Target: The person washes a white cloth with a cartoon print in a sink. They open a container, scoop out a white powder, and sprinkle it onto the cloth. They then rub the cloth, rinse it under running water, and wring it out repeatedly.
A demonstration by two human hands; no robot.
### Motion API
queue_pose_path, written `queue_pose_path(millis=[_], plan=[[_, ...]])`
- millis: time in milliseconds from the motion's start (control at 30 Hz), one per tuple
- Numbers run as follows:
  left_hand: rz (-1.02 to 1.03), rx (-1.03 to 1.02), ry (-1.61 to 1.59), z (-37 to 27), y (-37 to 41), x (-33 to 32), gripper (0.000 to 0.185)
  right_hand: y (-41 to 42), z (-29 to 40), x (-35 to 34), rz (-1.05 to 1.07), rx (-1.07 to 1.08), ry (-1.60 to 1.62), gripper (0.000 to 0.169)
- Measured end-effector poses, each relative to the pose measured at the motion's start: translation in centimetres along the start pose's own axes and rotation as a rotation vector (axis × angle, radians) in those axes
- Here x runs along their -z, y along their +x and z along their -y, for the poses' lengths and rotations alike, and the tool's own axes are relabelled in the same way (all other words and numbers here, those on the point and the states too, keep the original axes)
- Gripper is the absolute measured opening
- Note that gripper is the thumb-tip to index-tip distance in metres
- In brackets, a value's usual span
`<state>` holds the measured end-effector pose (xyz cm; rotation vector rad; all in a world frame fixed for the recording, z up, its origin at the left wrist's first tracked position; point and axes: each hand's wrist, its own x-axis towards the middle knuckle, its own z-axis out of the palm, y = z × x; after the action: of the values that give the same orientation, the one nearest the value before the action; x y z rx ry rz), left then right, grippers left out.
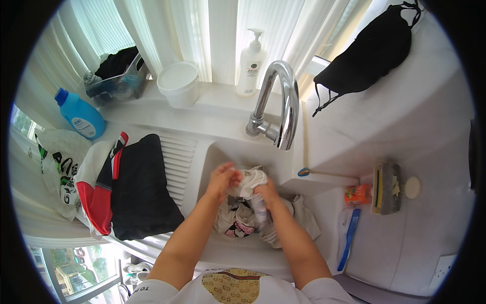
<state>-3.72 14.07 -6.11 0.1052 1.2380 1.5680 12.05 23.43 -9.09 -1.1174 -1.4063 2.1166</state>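
Over the white laundry sink (243,252), my right hand (269,193) grips a bunched off-white cloth (253,180). My left hand (223,181) is at the cloth's left side, its fingers curled and blurred. Whether those fingers hold the fabric cannot be made out. Below both hands, a crumpled light garment (243,218) with a pink and black print lies in the basin. More pale fabric (305,218) spreads to the right, partly behind my right forearm. The chrome faucet (283,106) arches above the basin's far side, and no water stream shows from it.
Folded black cloth (142,190) and a red-white garment (95,197) cover part of the ribbed washboard (178,167). Behind stand a blue bottle (81,116), a lidded white tub (178,83) and a pump bottle (250,68). A blue brush (348,239) and a wall-mounted soap holder (387,188) are right.
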Motion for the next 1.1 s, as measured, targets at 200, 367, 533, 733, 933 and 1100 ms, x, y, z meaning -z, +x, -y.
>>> queue_pose_path(millis=[200,367,533,733,933,1100], plan=[[-0.378,-0.122,0.409,4.5,2.4,3.3,0.048,0.9,0.7,-3.2,-0.544,0.501,-1.367,0.074],[-0.319,0.006,0.347,5.3,2.1,2.5,0.053,2.6,-5.7,-2.9,-0.361,0.411,-1.409,0.074],[-0.292,0.042,0.385,5.9,2.6,3.0,0.057,4.1,-6.4,-1.8,-0.326,0.410,-1.427,0.065],[-0.215,0.342,-0.019,0.3,-3.6,-2.2,0.072,2.4,0.1,-0.2,-0.009,-0.185,-0.055,0.057],[-0.442,0.166,0.185,5.4,0.0,1.6,0.056,0.2,-0.1,0.3,-0.362,0.114,-0.563,0.047],[-0.435,-0.234,0.163,3.2,-0.8,2.2,0.038,-0.9,-0.2,-0.5,-0.645,0.404,-0.300,0.029]])
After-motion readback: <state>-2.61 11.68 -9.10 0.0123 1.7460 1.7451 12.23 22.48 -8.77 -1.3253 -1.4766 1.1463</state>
